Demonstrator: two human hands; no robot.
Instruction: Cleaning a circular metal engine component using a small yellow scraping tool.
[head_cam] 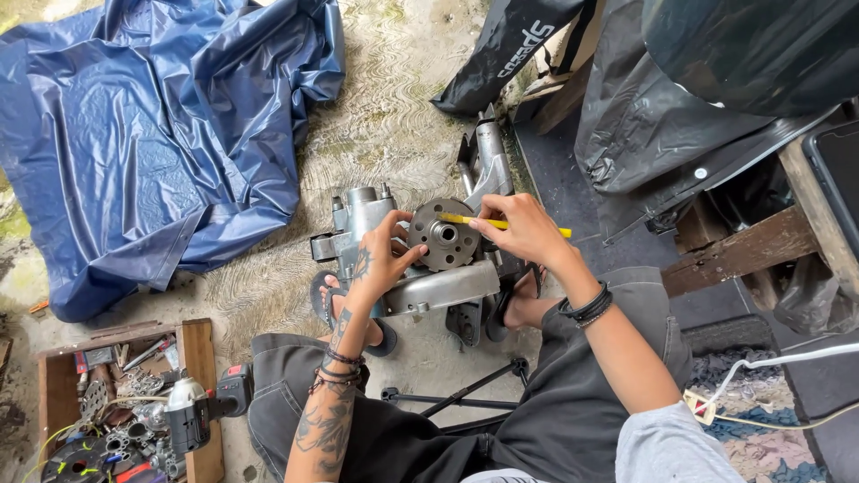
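At lower left, wooden toolbox (199,358) crammed with metal bits, cordless drill (201,407) across rim. Mid-frame, left hand (380,259) fingers curled on round, holed metal disc (444,234) atop grey engine casing (420,268). Right hand (528,228) pinching yellow tool (501,224) across disc. Beyond, crinkled blue tarp (152,125) on concrete.

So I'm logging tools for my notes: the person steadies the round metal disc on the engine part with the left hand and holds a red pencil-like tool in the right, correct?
Not quite: the tool in the right hand is yellow, not red, as the head view shows. The rest holds: the left hand steadies the round metal disc on the engine part.
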